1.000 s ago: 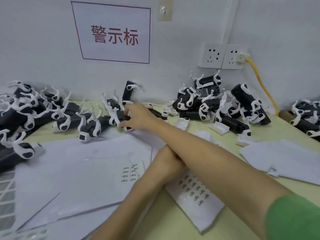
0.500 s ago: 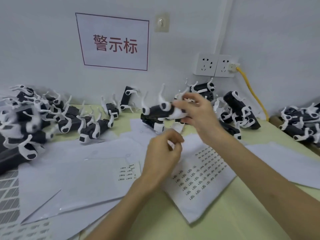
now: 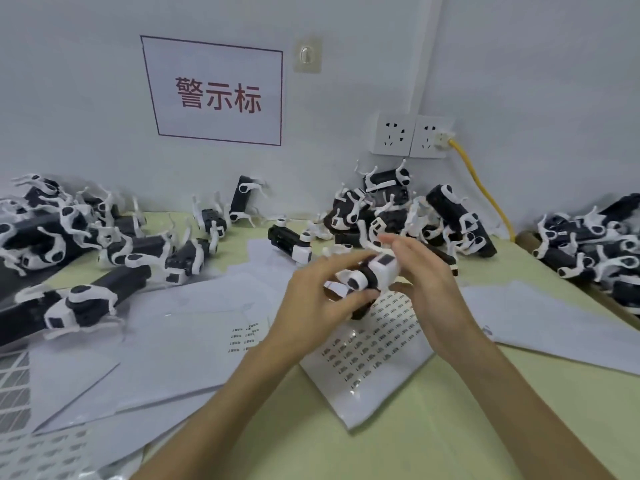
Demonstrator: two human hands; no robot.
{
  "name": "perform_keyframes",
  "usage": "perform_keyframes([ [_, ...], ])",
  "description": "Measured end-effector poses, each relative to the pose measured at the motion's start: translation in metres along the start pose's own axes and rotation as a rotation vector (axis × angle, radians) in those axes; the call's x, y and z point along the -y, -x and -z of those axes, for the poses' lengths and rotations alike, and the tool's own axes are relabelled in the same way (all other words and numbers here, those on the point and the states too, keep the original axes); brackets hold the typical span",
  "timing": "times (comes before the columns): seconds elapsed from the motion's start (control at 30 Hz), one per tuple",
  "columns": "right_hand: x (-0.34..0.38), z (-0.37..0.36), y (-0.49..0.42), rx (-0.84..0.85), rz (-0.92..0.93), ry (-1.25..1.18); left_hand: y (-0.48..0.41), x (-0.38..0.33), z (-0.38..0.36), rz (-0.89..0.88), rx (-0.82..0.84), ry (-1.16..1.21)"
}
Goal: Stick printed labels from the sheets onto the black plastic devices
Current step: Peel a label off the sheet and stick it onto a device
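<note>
A black plastic device (image 3: pixel 375 271) with white clips and a white end block is held in the air over the label sheet (image 3: pixel 377 351), mid-table. My left hand (image 3: pixel 311 306) grips its near side, thumb underneath and fingers curled over the top. From the right, my right hand (image 3: pixel 429 285) holds its white end, thumb below and fingers behind it. The sheet carries several rows of small printed labels. Whether a label sits on my fingertips cannot be seen.
Piles of the same black-and-white devices lie at the left (image 3: pixel 69 237), against the back wall (image 3: pixel 398 209) and at the right edge (image 3: pixel 595 244). Another sheet (image 3: pixel 242 336) bearing a few labels and loose white papers (image 3: pixel 540 320) cover the yellow-green table (image 3: pixel 450 427). A yellow cable (image 3: pixel 485 188) hangs from the wall socket.
My right hand took a device from the left pile and carried it back over the label sheet. My left hand rose off the sheet and now grips the device too.
</note>
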State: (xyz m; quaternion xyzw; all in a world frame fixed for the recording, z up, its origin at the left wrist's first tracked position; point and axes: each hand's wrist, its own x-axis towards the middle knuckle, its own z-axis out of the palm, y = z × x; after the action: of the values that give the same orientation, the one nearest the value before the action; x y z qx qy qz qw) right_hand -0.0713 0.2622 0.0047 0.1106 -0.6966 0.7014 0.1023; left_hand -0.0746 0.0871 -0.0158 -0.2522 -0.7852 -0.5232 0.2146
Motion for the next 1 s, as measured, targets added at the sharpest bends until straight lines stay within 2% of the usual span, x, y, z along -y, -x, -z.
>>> perform_keyframes([
  [0.07, -0.002, 0.001, 0.001, 0.035, 0.087, 0.055, -0.001, -0.002, 0.002, 0.142, -0.061, 0.195],
  [0.2, -0.011, -0.002, 0.008, 0.124, 0.244, 0.395, -0.004, -0.004, 0.007, 0.357, -0.142, 0.632],
  [0.33, -0.018, -0.007, 0.008, 0.087, 0.424, 0.571, -0.005, -0.006, 0.008, 0.444, -0.069, 0.861],
  [0.4, -0.017, -0.005, 0.009, 0.054, 0.442, 0.569, -0.005, -0.006, 0.007, 0.470, -0.085, 0.806],
  [0.47, -0.015, -0.001, 0.010, 0.031, 0.434, 0.548, -0.005, -0.006, 0.005, 0.514, -0.169, 0.646],
  [0.53, -0.012, 0.002, 0.011, 0.026, 0.365, 0.440, -0.005, -0.004, 0.006, 0.492, -0.191, 0.538],
  [0.67, -0.007, 0.005, 0.007, 0.112, 0.149, 0.152, -0.007, 0.000, 0.010, 0.415, 0.043, 0.631],
  [0.77, -0.007, 0.008, 0.003, 0.167, 0.038, 0.027, -0.006, 0.001, 0.008, 0.413, 0.052, 0.677],
  [0.9, -0.012, 0.006, 0.002, 0.209, 0.017, 0.054, -0.007, 0.005, 0.005, 0.408, 0.008, 0.460],
  [1.0, -0.014, 0.004, 0.004, 0.254, 0.093, 0.087, -0.007, 0.007, 0.004, 0.422, 0.017, 0.438],
])
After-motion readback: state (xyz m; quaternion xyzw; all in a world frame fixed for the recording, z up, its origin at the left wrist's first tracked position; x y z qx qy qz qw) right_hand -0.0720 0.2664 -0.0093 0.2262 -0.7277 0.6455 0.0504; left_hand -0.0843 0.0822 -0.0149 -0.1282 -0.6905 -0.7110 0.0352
